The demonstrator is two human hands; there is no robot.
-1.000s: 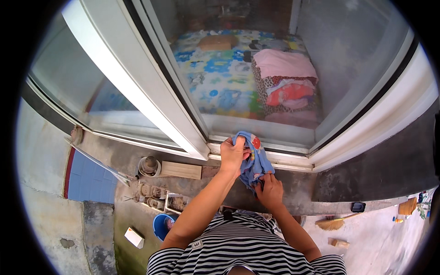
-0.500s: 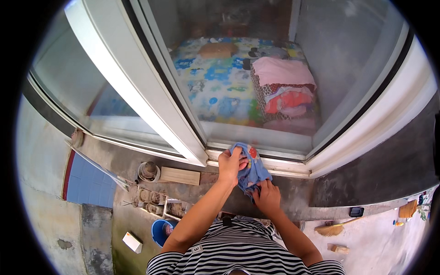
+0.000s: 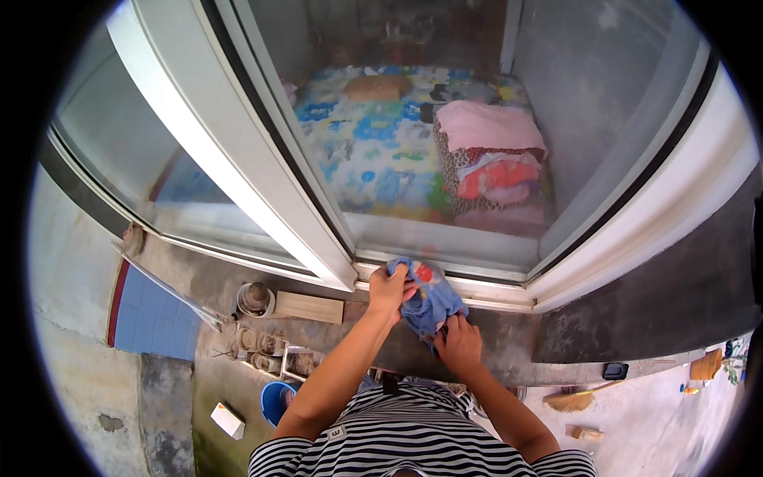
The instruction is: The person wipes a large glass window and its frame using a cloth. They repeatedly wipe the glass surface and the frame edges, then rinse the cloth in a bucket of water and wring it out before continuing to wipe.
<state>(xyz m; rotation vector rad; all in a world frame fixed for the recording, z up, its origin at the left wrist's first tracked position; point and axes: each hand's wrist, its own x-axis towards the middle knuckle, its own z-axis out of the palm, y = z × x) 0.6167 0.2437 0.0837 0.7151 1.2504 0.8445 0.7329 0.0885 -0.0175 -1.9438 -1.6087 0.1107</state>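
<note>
A crumpled blue cloth with red and pale patches is stretched between my two hands, just in front of the white window frame. My left hand is closed on its upper left part, beside the bottom rail of the window. Lower and to the right, my right hand grips the cloth's near edge. Folds of the cloth hide some of my fingertips. Behind the rail stands the large glass pane, with a bed visible through it.
On the ledge to the left lie a wooden board and a round pot. Below are a blue bucket and a white box. At right, a straw broom and a black tray. A white upright crosses the window.
My left hand has shifted slightly left and down with the cloth, whose top has drawn away from the glass. My right hand keeps its grip, a little lower.
</note>
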